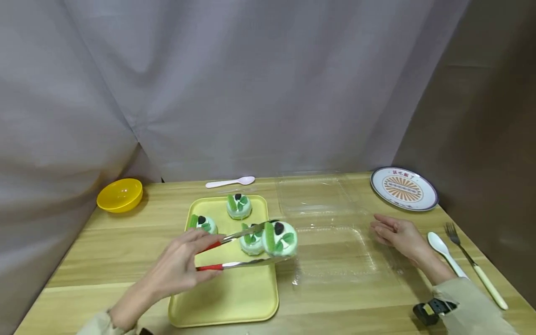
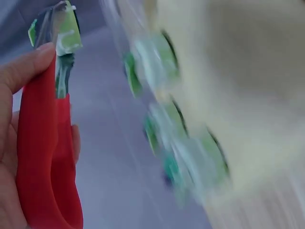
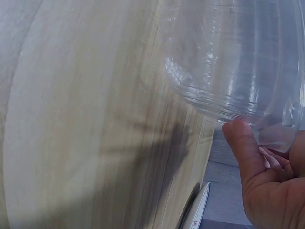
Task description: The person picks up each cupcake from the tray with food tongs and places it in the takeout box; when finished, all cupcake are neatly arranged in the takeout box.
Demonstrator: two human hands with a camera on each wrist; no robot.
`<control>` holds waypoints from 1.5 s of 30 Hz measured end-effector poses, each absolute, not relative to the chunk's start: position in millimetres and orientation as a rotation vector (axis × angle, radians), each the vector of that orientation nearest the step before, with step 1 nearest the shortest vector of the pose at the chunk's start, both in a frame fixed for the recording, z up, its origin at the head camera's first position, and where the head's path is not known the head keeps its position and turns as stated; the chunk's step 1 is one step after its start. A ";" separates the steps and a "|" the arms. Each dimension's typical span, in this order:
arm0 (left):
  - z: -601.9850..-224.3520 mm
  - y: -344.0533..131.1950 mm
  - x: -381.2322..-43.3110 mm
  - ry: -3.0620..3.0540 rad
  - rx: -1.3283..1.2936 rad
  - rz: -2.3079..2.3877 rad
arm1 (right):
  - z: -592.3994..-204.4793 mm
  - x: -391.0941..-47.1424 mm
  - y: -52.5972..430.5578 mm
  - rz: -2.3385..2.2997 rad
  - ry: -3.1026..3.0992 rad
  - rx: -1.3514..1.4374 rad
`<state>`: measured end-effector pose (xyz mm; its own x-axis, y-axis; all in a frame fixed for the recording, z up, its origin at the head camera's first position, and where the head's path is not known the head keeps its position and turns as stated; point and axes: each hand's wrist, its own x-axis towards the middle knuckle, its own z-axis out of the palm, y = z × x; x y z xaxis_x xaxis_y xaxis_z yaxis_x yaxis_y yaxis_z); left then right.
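Observation:
My left hand [image 1: 180,263] holds a pair of red-handled tongs [image 1: 211,267] over the yellow tray [image 1: 224,309]. Between the metal arms of the tongs is a small round cake [image 1: 279,244] with white and green topping and a dark berry, raised at the tray's right side. Several similar cakes [image 1: 239,206] sit on the tray. To the right lies a clear plastic container [image 1: 335,251] with its lid part spread behind it. My right hand [image 1: 399,237] has its fingers extended at the container's right edge, fingertips right at the plastic in the right wrist view.
A yellow bowl [image 1: 120,195] stands at the left back, and a pale spoon [image 1: 230,182] lies behind the tray. At the right back is a patterned plate [image 1: 404,188]. A white spoon [image 1: 448,253] and a fork [image 1: 477,265] lie beside my right forearm. Grey curtain [image 1: 268,93] hangs behind the table.

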<state>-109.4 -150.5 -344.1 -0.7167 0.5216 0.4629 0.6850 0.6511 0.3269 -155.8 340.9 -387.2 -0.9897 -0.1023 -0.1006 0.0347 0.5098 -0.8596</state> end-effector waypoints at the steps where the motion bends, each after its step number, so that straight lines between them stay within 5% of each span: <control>1: -344.2 -137.7 -113.5 -2.557 -0.983 -0.701 | -386.6 -157.2 338.8 -1.492 2.603 -0.059; 16: -365.7 16.4 -160.2 -2.747 -1.236 -0.633 | -382.6 -152.6 335.9 -1.540 2.594 -0.021; 45: -367.9 48.5 -154.6 -2.785 -1.209 -0.389 | -382.6 -153.6 332.1 -1.479 2.663 0.014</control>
<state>-154.6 48.5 -367.9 -0.6854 0.7072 0.1732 0.7276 0.6565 0.1991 -153.6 332.1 -382.6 -0.9954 -0.0382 -0.0880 0.0546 0.5294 -0.8466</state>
